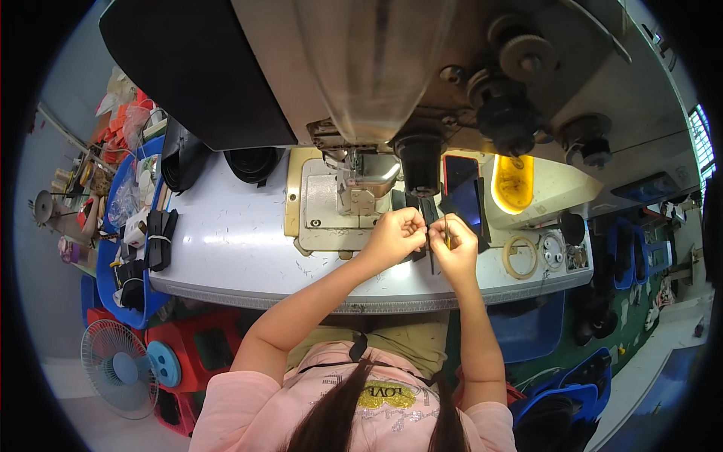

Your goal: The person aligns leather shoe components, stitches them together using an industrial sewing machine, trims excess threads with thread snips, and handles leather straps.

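Both hands meet just in front of the sewing machine (358,181), to the right of its needle area. My left hand (398,236) is closed in a pinch; whatever its fingertips hold is too small to make out. Close beside it, my right hand (456,248) is closed around a slim dark tool (448,239) with a touch of yellow, its exact kind unclear. Black strips (428,209) lie beneath and behind the fingers on the white table (226,241). A dark-screened phone (462,188) with a red edge rests behind my right hand.
A tan ring-shaped roll (520,258) and a dish of bobbins (552,251) sit at the table's right. Tied black pieces (160,239) lie at its left end, beside blue bins (120,282). A fan (120,369) stands lower left. The machine's arm (361,68) overhangs the top.
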`<control>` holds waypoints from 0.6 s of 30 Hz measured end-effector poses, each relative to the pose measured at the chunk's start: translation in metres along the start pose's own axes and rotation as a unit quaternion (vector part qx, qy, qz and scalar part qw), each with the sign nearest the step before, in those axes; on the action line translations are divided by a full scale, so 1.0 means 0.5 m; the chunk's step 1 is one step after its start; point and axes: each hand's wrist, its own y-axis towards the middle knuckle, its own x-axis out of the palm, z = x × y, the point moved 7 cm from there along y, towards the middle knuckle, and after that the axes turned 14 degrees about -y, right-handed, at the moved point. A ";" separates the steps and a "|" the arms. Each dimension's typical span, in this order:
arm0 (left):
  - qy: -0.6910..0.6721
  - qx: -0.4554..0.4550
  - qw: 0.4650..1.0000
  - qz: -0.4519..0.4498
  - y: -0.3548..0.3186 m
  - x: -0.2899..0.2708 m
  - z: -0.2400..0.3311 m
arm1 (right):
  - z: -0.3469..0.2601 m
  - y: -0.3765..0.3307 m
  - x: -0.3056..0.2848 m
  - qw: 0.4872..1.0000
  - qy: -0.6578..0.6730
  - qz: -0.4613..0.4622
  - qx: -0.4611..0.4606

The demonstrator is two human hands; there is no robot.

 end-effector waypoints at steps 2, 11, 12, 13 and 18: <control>0.027 0.004 1.000 0.002 -0.002 -0.003 -0.001 | 0.001 -0.003 0.000 1.000 -0.018 -0.004 0.006; 0.187 0.021 0.972 0.141 0.005 -0.074 -0.033 | -0.069 -0.014 -0.118 0.978 0.031 0.205 0.008; 0.187 0.023 0.972 0.142 0.002 -0.079 -0.032 | -0.040 -0.004 -0.139 0.975 0.042 0.212 0.049; 0.247 0.015 0.957 0.152 0.002 -0.078 -0.024 | -0.006 0.014 -0.144 0.977 -0.019 0.193 0.094; 0.385 0.052 0.908 0.157 -0.005 -0.056 0.009 | 0.076 0.053 -0.099 0.900 -0.409 0.145 0.040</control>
